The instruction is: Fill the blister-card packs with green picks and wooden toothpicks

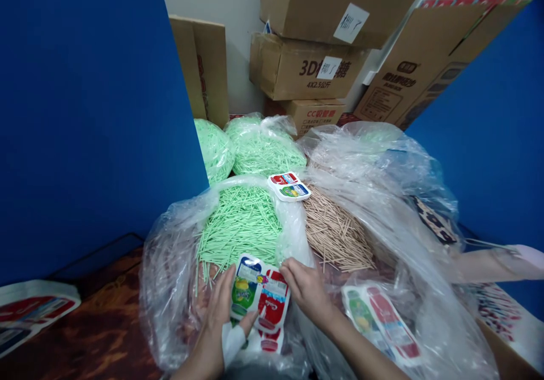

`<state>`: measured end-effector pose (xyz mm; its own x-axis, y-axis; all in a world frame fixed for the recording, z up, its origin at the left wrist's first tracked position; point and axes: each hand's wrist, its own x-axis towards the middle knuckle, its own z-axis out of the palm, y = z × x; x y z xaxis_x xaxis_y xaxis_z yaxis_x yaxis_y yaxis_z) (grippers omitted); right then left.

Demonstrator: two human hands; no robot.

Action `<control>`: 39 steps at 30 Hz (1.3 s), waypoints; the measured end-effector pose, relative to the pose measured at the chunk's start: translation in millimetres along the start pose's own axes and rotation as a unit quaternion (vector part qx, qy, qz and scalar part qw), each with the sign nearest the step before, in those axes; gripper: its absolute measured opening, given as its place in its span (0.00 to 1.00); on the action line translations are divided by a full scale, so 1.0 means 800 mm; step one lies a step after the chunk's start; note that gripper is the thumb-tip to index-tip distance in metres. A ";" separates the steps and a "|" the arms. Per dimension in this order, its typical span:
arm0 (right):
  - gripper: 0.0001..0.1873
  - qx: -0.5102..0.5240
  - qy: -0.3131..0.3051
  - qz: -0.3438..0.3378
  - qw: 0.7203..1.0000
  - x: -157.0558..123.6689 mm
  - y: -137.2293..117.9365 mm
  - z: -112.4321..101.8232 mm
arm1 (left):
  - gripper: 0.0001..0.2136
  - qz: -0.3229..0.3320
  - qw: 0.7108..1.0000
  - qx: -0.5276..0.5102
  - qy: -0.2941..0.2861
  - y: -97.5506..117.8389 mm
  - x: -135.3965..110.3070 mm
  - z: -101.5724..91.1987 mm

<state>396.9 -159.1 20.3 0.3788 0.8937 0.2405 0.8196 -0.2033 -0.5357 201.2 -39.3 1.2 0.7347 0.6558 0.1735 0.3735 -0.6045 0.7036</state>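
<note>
My left hand [219, 317], with a white wrap at the thumb, holds a bottle-printed candy pack [260, 292] by its left side, thumb across the front. The pack shows a blue-green Sprite bottle and a red cola bottle. My right hand [308, 289] pinches its upper right edge. Partly hidden beneath it is another similar pack [271, 343]. Just beyond my hands, thin green sticks [240, 227] lie in an opened clear plastic bag [164, 261]. Brown sticks [335, 230] fill the bag beside them.
One printed pack [289, 187] rests between the bags; another, larger pack [382, 323] lies right of my right arm. Tied bags of green sticks [266, 148] and stacked cartons [312, 65] stand behind. Blue panels [93, 114] flank both sides. Another person's arm [488, 264] appears at right.
</note>
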 end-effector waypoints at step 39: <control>0.20 0.145 -0.028 0.029 0.989 0.051 -0.025 -0.029 | 0.11 -0.166 0.890 -0.347 -0.245 0.045 0.094 0.021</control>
<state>406.2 -127.8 59.7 0.3897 0.9067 0.1612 0.6360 -0.1383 -0.7592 279.9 -19.7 28.0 0.8715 0.3674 -0.3248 0.3008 0.1228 0.9458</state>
